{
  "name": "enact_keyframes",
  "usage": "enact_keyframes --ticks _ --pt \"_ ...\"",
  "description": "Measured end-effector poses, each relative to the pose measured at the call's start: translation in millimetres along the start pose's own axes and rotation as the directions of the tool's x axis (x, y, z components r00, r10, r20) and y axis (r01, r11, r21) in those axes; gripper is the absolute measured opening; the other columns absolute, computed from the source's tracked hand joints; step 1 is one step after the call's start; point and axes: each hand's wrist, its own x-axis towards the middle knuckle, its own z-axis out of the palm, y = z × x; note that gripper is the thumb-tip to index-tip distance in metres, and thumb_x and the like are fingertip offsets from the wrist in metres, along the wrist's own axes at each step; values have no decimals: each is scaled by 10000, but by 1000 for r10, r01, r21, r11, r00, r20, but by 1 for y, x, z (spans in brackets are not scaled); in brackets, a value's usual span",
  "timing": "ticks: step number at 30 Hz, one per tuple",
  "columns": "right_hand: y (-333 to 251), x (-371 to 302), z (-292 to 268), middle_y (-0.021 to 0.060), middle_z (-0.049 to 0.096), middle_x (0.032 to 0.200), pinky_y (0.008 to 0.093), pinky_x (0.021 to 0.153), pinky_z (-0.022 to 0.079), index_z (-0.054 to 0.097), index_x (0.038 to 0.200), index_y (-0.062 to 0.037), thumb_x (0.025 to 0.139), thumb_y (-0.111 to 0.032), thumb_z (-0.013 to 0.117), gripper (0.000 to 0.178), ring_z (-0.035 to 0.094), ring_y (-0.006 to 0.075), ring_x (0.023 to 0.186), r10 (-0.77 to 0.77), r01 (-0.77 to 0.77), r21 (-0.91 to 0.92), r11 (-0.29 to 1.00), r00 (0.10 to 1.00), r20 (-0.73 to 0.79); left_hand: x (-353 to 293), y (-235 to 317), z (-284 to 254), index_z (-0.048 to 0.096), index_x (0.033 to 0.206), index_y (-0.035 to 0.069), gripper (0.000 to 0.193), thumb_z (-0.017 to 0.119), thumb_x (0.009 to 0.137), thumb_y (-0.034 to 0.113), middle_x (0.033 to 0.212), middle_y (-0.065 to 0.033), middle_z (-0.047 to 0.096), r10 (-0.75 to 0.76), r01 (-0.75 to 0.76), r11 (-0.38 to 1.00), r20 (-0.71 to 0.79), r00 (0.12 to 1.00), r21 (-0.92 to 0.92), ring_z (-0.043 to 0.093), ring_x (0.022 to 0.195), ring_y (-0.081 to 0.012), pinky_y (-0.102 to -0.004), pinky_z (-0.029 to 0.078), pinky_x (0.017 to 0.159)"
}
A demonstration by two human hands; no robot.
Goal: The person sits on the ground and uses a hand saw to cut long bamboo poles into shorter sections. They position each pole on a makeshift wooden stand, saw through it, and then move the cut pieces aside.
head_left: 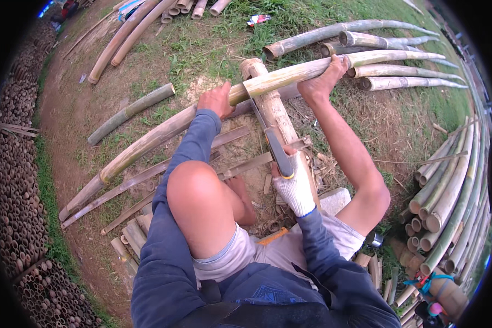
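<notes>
A long bamboo pole (164, 124) lies crosswise before me, resting on a wooden support post (276, 112). Bare and closed, my left hand (216, 100) grips the pole just left of the saw. In a white knit glove, my right hand (295, 186) is wrapped round the dark handle of a handsaw (279, 156). The saw's thin blade reaches up to the pole, its far end against the bamboo beside my left hand. My right foot (325, 79) presses on the pole to the right of the post.
A short bamboo piece (131, 112) lies on the ground at left. Several poles (391, 71) lie at upper right, and a large stack of bamboo (448, 191) stands at right. Split strips (246, 164) lie under the pole. Bundled cut tubes (16, 197) line the far left.
</notes>
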Motion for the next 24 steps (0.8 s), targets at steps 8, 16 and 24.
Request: enact_keyframes --ticks 8,16,24 --pt "-36 -40 -28 123 650 1114 331 903 520 566 1340 0 943 -26 672 412 640 210 994 183 -185 98 978 983 31 12 -9 9 562 1224 105 611 906 776 339 1098 -209 760 39 -39 999 5 999 1 750 1025 -423 -521 612 896" --pt "24 100 50 135 666 934 378 772 550 596 1277 -24 943 -34 681 345 674 270 820 25 -19 109 994 998 -52 4 -1 -1 558 1226 105 630 907 764 354 1064 -211 765 -6 6 1000 3 1000 -14 754 1011 -417 -522 612 889" --pt "-36 -76 -53 93 615 1119 297 872 539 510 1369 -2 984 -8 649 409 622 155 948 91 -80 -105 991 991 99 30 -6 -3 641 1176 37 666 911 718 438 1089 -231 773 25 -20 999 198 980 -27 752 1042 -409 -512 585 960"
